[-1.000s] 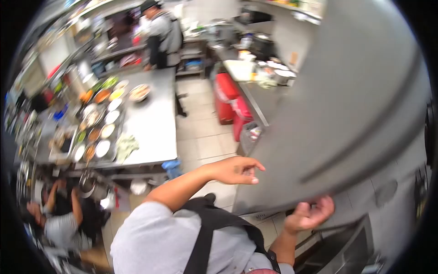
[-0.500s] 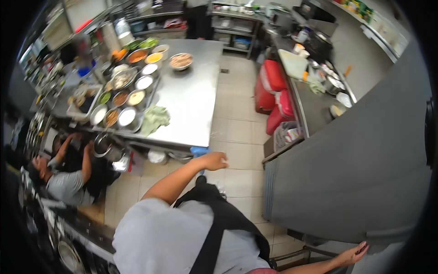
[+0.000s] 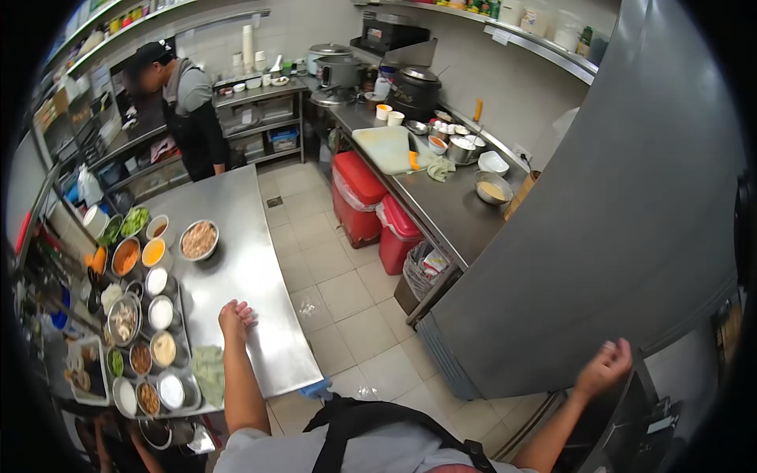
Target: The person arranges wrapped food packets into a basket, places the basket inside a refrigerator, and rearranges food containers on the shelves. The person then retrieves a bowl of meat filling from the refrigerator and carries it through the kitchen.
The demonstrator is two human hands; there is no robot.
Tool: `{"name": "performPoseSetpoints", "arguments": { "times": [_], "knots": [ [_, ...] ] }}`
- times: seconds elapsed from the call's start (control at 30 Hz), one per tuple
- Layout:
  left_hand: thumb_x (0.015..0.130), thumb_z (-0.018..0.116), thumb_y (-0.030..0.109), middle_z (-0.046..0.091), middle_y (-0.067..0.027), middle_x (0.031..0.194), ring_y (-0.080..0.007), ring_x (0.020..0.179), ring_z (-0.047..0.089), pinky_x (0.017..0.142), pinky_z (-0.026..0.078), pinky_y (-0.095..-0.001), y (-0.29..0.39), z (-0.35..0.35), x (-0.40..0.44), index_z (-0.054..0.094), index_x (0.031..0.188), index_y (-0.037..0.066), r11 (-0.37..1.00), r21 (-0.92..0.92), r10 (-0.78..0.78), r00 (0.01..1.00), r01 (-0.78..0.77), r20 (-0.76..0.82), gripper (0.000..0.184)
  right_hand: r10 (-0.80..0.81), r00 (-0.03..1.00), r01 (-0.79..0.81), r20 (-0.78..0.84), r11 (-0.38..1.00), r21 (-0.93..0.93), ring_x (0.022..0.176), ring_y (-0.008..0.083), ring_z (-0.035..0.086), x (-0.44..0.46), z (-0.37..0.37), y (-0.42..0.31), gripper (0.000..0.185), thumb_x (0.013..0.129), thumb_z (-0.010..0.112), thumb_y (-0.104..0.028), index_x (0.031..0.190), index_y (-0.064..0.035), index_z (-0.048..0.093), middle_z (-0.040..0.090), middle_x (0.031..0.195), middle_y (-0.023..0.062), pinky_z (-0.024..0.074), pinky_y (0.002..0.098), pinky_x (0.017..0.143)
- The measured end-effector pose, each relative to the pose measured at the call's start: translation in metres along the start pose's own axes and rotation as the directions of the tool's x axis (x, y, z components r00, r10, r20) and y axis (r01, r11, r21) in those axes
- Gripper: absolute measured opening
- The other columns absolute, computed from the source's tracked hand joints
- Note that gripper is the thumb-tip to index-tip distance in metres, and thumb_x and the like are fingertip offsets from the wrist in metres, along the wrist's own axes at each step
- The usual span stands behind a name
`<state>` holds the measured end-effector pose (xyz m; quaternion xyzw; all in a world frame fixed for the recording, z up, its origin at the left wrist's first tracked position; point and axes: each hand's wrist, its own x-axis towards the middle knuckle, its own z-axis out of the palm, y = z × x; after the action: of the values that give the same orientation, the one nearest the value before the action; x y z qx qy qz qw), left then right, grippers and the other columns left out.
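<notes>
Over the steel table [image 3: 256, 335], my left hand [image 3: 236, 317] hovers with its fingers loosely bent and apart, nothing in them. Closest to it are a green cloth [image 3: 208, 377] at the table's near end and a steel bowl of pale pinkish food [image 3: 199, 240]. On the other side, my right hand [image 3: 605, 366] is in front of the large grey metal panel [image 3: 568, 260], near its lower edge. Its fingers are half curled and apart, with no object visible in them; whether they touch the panel I cannot tell.
A tray of several filled bowls [image 3: 163, 348] lines the table's left side. Red bins [image 3: 356, 197] stand under the right counter [image 3: 445, 213], which holds a cutting board [image 3: 384, 150] and bowls. One co-worker [image 3: 185, 110] stands at the back; another's arms [image 3: 118, 441] show lower left.
My view has swung right and up, bringing the back co-worker into sight. The left hand has come over the table; the right hand has risen along the grey panel.
</notes>
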<state>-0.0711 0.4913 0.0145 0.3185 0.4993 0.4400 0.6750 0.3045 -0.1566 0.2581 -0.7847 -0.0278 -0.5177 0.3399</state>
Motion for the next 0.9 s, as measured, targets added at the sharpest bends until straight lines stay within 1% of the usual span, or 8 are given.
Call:
{"name": "performPoseSetpoints", "arguments": {
  "times": [0.1,0.13,0.2,0.47,0.53,0.6,0.7,0.9],
  "knots": [
    [0.092,0.047,0.025,0.057,-0.017,0.122,-0.0278,0.104,0.06,0.088,0.048,-0.0414,0.011,-0.002,0.088,0.042,0.125,0.003,0.891,-0.454,-0.041,0.997,0.009,-0.061,0.04,-0.07,0.829,-0.018,0.554,0.988,0.151,0.105,0.0256,0.053,-0.07,0.043,-0.055,0.034,0.083,0.062,-0.006,0.116,-0.004,0.053,0.05,0.116,0.0116,0.0453,0.0353,0.083],
    [0.091,0.046,0.027,0.049,-0.0184,0.134,-0.0313,0.116,0.054,0.098,0.041,-0.047,0.014,-0.004,0.117,0.037,0.13,0.0,0.869,-0.493,-0.026,0.994,-0.028,-0.102,0.048,-0.117,0.781,0.001,0.614,0.982,0.186,0.096,0.0206,0.053,-0.092,0.055,-0.054,0.034,0.08,0.065,-0.007,0.113,-0.0043,0.056,0.051,0.113,0.0083,0.0462,0.0306,0.075],
    [0.09,0.047,0.027,0.044,-0.0192,0.138,-0.0341,0.117,0.053,0.099,0.042,-0.0501,0.028,-0.001,0.141,0.027,0.139,-0.002,0.865,-0.493,-0.009,0.98,-0.093,-0.201,0.061,-0.081,0.706,-0.063,0.704,0.982,0.177,0.094,0.0212,0.053,-0.124,0.071,-0.046,0.033,0.077,0.067,-0.007,0.109,-0.0029,0.058,0.052,0.11,0.0098,0.0466,0.0314,0.074],
    [0.091,0.048,0.03,0.039,-0.0172,0.144,-0.0318,0.12,0.052,0.098,0.043,-0.049,0.039,-0.008,0.204,0.032,0.14,-0.001,0.887,-0.452,0.009,0.983,-0.093,-0.183,0.06,0.066,0.656,-0.107,0.752,0.994,0.006,0.09,0.0219,0.053,-0.17,0.065,-0.003,0.03,0.077,0.068,-0.006,0.105,-0.0005,0.059,0.052,0.106,0.0113,0.0462,0.0337,0.081],
    [0.092,0.047,0.035,0.046,-0.0169,0.139,-0.0315,0.115,0.056,0.093,0.045,-0.0477,0.028,-0.018,0.224,0.036,0.138,0.0,0.891,-0.445,-0.016,0.975,-0.087,-0.222,0.059,0.096,0.623,-0.155,0.776,0.988,0.002,0.089,0.0216,0.052,-0.181,0.071,0.01,0.03,0.078,0.069,-0.007,0.105,0.0,0.059,0.052,0.105,0.0111,0.046,0.034,0.081],
    [0.087,0.055,0.034,0.053,-0.0158,0.128,-0.0302,0.104,0.061,0.078,0.05,-0.0447,0.034,-0.014,0.206,0.048,0.125,0.002,0.912,-0.406,-0.062,0.962,-0.053,-0.265,0.05,0.023,0.59,-0.085,0.807,0.996,0.034,0.087,0.0207,0.052,-0.188,0.082,0.035,0.03,0.079,0.069,-0.008,0.106,0.0007,0.058,0.051,0.103,0.0106,0.0459,0.0343,0.08],
    [0.085,0.056,0.023,0.055,-0.0157,0.122,-0.0297,0.103,0.061,0.075,0.051,-0.0426,0.058,0.006,0.181,0.049,0.118,-0.001,0.869,-0.483,-0.096,0.917,-0.113,-0.388,0.041,0.019,0.473,-0.083,0.881,0.996,0.023,0.095,0.0252,0.055,-0.201,0.103,0.048,0.032,0.08,0.069,-0.007,0.109,-0.0005,0.057,0.051,0.108,0.0123,0.0468,0.0347,0.083],
    [0.088,0.048,0.013,0.057,-0.0146,0.108,-0.0284,0.093,0.061,0.079,0.051,-0.0469,0.079,0.008,0.177,0.048,0.114,-0.001,0.82,-0.529,0.066,0.955,-0.218,-0.29,0.03,-0.117,0.282,0.049,0.952,0.993,0.107,0.085,0.0227,0.054,-0.193,0.154,-0.001,0.032,0.079,0.069,-0.005,0.108,0.0002,0.057,0.052,0.106,0.0112,0.0468,0.0342,0.078]
  ]
}}
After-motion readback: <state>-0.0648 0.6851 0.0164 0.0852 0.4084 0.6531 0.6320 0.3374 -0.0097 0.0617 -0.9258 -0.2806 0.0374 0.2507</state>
